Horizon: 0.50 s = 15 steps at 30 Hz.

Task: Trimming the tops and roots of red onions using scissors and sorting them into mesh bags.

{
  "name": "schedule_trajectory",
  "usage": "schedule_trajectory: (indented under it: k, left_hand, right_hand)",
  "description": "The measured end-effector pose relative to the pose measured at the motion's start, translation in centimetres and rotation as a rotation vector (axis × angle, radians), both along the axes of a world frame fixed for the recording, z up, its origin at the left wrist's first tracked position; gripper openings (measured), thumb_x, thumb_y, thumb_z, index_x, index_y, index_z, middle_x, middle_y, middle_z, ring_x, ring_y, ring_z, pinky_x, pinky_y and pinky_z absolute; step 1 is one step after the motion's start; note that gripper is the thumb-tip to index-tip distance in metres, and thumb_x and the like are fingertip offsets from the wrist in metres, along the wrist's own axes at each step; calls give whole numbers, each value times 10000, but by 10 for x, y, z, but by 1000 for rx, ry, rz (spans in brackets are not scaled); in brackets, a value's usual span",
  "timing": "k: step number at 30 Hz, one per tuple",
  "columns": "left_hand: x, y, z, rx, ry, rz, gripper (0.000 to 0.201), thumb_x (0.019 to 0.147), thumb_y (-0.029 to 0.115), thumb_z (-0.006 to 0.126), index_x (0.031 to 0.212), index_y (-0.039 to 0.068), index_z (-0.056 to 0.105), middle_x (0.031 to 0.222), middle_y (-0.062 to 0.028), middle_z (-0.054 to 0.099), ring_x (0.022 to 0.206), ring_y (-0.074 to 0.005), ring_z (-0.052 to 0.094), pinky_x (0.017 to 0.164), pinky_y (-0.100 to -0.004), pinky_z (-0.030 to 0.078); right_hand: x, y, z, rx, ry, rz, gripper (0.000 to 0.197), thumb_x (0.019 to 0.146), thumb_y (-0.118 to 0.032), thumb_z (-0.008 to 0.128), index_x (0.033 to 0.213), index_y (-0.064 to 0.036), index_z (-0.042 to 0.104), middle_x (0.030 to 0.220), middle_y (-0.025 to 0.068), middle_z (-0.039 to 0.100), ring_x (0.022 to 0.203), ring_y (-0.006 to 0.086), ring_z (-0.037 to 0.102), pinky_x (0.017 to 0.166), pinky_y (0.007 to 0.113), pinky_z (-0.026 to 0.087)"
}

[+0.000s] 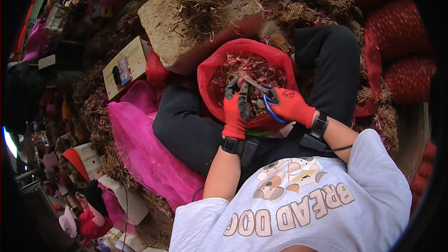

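Note:
Both my hands wear red and grey-black work gloves over an open red mesh bag (204,86) between my knees. My right hand (294,106) is closed on a pair of scissors (254,83) with blue handles, whose blades point up and left. My left hand (236,105) pinches a small purple-red shallot (240,82) with its fingertips, right beside the blades. The fingers partly cover the shallot. Below the hands, the bag holds loose reddish shallot skins and dry trimmings (259,64).
A pale stone-like block (170,23) stands beyond the bag, with dried shallot bunches (198,7) on it. A phone (123,70) lies on a board at left. Pink mesh (140,135) drapes beside my leg. Full red mesh sacks (396,30) are stacked at right. A person in red (93,221) sits far left.

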State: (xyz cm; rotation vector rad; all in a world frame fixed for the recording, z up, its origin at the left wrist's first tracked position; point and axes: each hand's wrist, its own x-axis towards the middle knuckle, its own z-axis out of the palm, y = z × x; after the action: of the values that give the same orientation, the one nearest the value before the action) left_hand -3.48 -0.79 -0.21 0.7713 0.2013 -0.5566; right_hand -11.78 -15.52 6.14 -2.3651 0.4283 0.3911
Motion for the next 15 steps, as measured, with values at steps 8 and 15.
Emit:
schedule_trajectory:
  k: [8, 15]
  left_hand:
    - [0, 4, 0, 48, 2, 18, 339, 853, -67, 527, 1180, 5, 472, 1075, -80, 540, 930, -150, 578, 840, -269, 514]
    - [1, 5, 7, 88, -19, 46, 400, 808, -130, 492, 1185, 2, 464, 1098, -91, 524, 934, -151, 566, 835, -271, 507]
  right_hand:
    - [2, -10, 3, 6, -76, 71, 426, 781, -469, 629, 882, -55, 628, 783, 166, 636, 757, 344, 616, 677, 402, 473]
    - [3, -14, 5, 7, -68, 35, 384, 781, -427, 649, 835, -47, 633, 773, 176, 626, 738, 331, 615, 643, 377, 463]
